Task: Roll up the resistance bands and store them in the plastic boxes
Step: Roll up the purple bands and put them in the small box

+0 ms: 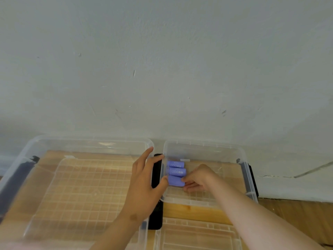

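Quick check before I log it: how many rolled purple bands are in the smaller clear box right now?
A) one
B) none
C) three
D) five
C: three rolled purple bands lie side by side along the left wall of the small box, and the right hand pinches the nearest roll.

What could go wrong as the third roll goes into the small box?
1. The nearest roll may spring loose once the right hand, pinching its end, lets go.
2. Seating it could nudge the middle roll out of line.
3. The left hand, pressing against the small box, may slide it.
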Demonstrator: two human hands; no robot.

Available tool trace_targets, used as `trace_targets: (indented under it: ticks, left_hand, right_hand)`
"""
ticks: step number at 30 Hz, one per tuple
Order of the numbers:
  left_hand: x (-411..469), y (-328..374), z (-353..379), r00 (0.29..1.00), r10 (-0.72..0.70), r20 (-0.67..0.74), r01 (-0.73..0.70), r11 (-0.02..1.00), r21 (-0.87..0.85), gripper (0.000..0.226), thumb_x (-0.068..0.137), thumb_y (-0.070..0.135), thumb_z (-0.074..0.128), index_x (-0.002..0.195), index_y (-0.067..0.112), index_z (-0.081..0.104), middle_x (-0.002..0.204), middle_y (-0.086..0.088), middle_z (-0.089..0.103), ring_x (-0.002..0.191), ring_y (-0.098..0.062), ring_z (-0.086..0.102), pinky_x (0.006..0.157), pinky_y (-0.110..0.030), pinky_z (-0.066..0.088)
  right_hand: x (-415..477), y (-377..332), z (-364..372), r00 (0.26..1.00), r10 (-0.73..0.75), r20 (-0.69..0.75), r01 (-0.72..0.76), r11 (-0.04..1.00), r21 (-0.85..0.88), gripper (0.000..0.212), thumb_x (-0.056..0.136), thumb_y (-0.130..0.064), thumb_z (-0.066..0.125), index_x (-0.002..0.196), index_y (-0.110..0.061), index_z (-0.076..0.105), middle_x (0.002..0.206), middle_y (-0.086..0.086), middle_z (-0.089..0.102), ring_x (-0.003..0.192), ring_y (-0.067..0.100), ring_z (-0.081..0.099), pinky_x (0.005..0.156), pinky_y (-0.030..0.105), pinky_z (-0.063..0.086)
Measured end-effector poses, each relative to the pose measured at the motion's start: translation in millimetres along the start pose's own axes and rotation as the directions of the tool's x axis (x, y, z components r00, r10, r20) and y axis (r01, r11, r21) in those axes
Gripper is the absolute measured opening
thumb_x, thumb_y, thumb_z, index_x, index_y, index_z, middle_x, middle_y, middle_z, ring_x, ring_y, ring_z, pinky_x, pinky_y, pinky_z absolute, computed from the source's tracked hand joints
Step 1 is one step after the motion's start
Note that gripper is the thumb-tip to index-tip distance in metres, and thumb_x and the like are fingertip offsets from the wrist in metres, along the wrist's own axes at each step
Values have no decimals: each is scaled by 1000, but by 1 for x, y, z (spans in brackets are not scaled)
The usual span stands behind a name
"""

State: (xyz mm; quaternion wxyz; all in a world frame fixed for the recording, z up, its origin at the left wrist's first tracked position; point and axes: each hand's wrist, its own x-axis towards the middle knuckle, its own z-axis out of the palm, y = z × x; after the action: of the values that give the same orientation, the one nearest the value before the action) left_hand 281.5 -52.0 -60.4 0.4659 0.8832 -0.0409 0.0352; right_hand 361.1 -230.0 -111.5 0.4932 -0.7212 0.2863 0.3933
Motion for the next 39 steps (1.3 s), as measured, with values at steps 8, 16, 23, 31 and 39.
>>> trace_targets:
  ticks: [8,16,23,31,39]
  left_hand:
    - [0,0,0,1000,-8,-1,8,1000,-8,47,86,32,59,130,40,44,149,33,15,138,9,11,99,-9,18]
    - [0,1,0,1000,-13,1,13,1000,-17,51,88,19,63,131,40,44,149,33,15,138,9,11,100,-11,18]
    - [0,1,0,1000,-14,4,14,1000,-16,51,88,19,62,131,39,44,149,33,15,137,10,11,99,-8,18]
    - [0,0,0,1000,-6,3,6,1000,-11,50,89,21,62,131,40,43,149,33,14,137,10,11,98,-7,18]
    - [0,-1,0,1000,-8,4,8,1000,-13,49,88,23,62,130,40,43,149,33,15,138,10,11,98,-7,17]
  right_hand:
    - [-1,-1,-1,999,-20,-29,20,1000,15,24,81,5,71,101,13,60,71,19,63,61,24,65,55,30,58]
    - [-8,-3,1,981,-176,-84,161,973,-164,30,82,0,72,71,-11,46,69,14,63,58,21,64,53,26,55]
    - [-14,-4,2,951,-263,-159,213,937,-278,30,79,-5,73,65,-14,48,72,16,67,65,28,68,59,32,56]
    - [-12,-5,4,895,-391,-214,291,876,-383,24,82,-9,66,66,-23,55,79,8,70,78,28,70,76,40,58]
    - [-14,-7,4,893,-402,-201,304,870,-390,24,84,-11,68,68,-24,55,82,9,69,79,29,69,76,40,58]
